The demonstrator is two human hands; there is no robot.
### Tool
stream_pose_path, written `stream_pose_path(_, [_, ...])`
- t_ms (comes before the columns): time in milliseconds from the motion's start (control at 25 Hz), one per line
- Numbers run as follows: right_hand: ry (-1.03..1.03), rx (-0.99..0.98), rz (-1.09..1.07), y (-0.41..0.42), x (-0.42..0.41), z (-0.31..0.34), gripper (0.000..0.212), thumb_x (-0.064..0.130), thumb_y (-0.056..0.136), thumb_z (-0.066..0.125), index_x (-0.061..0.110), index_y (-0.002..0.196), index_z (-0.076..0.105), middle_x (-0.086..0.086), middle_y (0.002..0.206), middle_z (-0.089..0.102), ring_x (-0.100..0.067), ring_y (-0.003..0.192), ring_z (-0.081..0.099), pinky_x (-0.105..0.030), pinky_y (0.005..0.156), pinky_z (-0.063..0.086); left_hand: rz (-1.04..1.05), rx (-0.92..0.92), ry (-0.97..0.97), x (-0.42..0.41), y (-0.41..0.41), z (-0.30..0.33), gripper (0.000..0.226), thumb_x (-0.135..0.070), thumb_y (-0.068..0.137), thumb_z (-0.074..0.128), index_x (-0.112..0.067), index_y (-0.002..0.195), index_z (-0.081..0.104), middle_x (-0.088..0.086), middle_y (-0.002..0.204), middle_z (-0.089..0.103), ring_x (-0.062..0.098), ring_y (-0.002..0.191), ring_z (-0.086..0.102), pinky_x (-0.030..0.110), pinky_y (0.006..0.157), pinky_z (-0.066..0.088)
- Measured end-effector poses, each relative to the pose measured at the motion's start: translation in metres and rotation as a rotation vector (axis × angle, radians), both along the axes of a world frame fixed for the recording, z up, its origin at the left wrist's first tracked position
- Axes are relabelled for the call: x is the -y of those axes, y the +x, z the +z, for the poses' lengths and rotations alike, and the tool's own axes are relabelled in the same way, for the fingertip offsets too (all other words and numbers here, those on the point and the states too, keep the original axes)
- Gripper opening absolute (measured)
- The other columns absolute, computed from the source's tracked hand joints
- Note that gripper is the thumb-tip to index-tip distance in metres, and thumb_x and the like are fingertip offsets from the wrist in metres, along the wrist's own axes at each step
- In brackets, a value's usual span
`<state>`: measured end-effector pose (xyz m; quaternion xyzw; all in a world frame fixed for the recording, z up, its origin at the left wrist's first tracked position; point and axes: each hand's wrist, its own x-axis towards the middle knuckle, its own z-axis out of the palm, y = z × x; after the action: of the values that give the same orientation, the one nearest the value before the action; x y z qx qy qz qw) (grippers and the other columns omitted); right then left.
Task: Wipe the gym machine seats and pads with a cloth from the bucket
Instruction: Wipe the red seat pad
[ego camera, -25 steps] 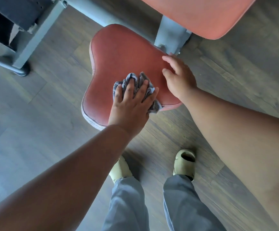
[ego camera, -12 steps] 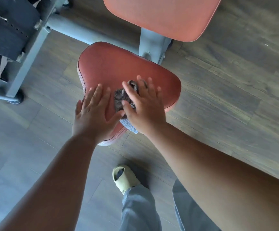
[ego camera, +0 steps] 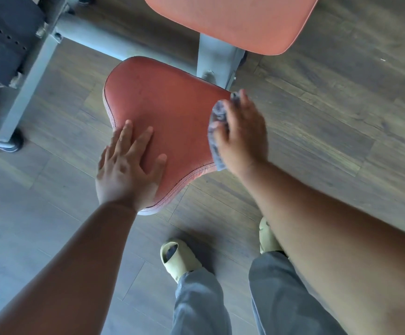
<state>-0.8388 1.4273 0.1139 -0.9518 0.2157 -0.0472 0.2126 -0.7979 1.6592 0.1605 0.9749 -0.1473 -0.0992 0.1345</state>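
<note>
One seat (ego camera: pixel 162 105), seemingly wood-look floor (ego camera: pixel 329 97).

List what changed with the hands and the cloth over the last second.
The cloth passed from the left hand to the right hand, which now grips it and has swept it from the middle of the red seat to the seat's right edge. The left hand let go and now rests flat on the seat's near-left corner. The seat, the back pad and the grey frame stayed put.
</note>
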Motion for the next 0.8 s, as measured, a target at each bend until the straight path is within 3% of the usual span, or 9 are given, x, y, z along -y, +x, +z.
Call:
stream_pose_path(80, [-0.067,0.064,0.217,-0.016,-0.039,0.003,0.055,0.056,0.089,0.053,0.03,0.137,0.057,-0.014,0.152,0.043,-0.038,0.136,0.043,-0.053,0.114,0.031,0.049,0.005,-0.016,-0.002,-0.001,-0.001,0.061,-0.058,0.088,0.044,-0.044,0.147,0.042,-0.008,0.163,0.026,0.017,0.151,0.022,0.047,0.119,0.025])
stream_pose_path(160, [-0.105,0.113,0.343,-0.039,-0.041,-0.003,0.053,0.06,0.091,0.054,0.033,0.136,0.061,-0.011,0.155,0.043,-0.037,0.141,0.04,-0.051,0.115,0.029,0.054,0.019,-0.033,-0.003,0.0,-0.002,0.058,-0.056,0.089,0.043,-0.044,0.146,0.044,-0.008,0.162,0.028,0.016,0.15,0.023,0.046,0.119,0.026])
stream_pose_path(240, [-0.085,0.159,0.158,-0.051,-0.026,-0.016,0.045,0.051,0.095,0.054,0.029,0.133,0.063,-0.011,0.153,0.045,-0.036,0.142,0.039,-0.049,0.115,0.032,0.056,0.027,-0.046,-0.002,0.0,-0.003,0.058,-0.055,0.089,0.041,-0.042,0.145,0.046,-0.008,0.162,0.03,0.017,0.15,0.024,0.046,0.118,0.027])
stream_pose_path(360, [0.234,0.188,-0.306,-0.039,-0.028,-0.02,0.045,0.038,0.095,0.053,0.025,0.137,0.059,-0.01,0.157,0.039,-0.035,0.145,0.032,-0.046,0.117,0.032,0.063,0.038,-0.051,-0.001,-0.001,-0.002,0.058,-0.054,0.089,0.04,-0.042,0.144,0.047,-0.007,0.161,0.031,0.017,0.149,0.026,0.046,0.117,0.028])
stream_pose_path(440, [0.421,0.218,-0.505,-0.019,-0.025,-0.013,0.045,0.036,0.094,0.052,0.026,0.138,0.058,-0.008,0.155,0.04,-0.031,0.14,0.038,-0.042,0.111,0.038,0.056,0.035,-0.051,-0.001,-0.001,-0.002,0.058,-0.054,0.088,0.041,-0.042,0.144,0.047,-0.006,0.161,0.031,0.018,0.149,0.026,0.045,0.117,0.027])
stream_pose_path(520, [0.445,0.122,-0.57,0.004,-0.005,-0.006,0.042,0.041,0.096,0.051,0.029,0.136,0.056,-0.005,0.147,0.045,-0.029,0.127,0.052,-0.036,0.096,0.045,0.06,0.035,-0.045,-0.002,-0.001,-0.002,0.058,-0.054,0.088,0.041,-0.042,0.145,0.046,-0.006,0.162,0.03,0.018,0.149,0.026,0.044,0.118,0.026])
stream_pose_path(680, [0.185,-0.28,-0.309,0.052,0.032,0.005,0.051,0.069,0.087,0.042,0.028,0.111,0.059,-0.008,0.116,0.059,-0.034,0.102,0.061,-0.038,0.075,0.047,0.05,0.053,-0.038,0.0,-0.001,-0.003,0.058,-0.053,0.087,0.042,-0.042,0.144,0.047,-0.004,0.161,0.032,0.02,0.148,0.027,0.043,0.117,0.025])
stream_pose_path(800, [0.161,-0.374,-0.089,0.111,0.015,0.008,0.052,0.071,0.084,0.036,0.027,0.103,0.057,-0.005,0.106,0.06,-0.032,0.102,0.06,-0.038,0.077,0.042,0.035,0.053,-0.013,-0.001,-0.001,-0.003,0.057,-0.052,0.088,0.043,-0.042,0.145,0.046,-0.004,0.161,0.031,0.02,0.148,0.028,0.044,0.119,0.025])
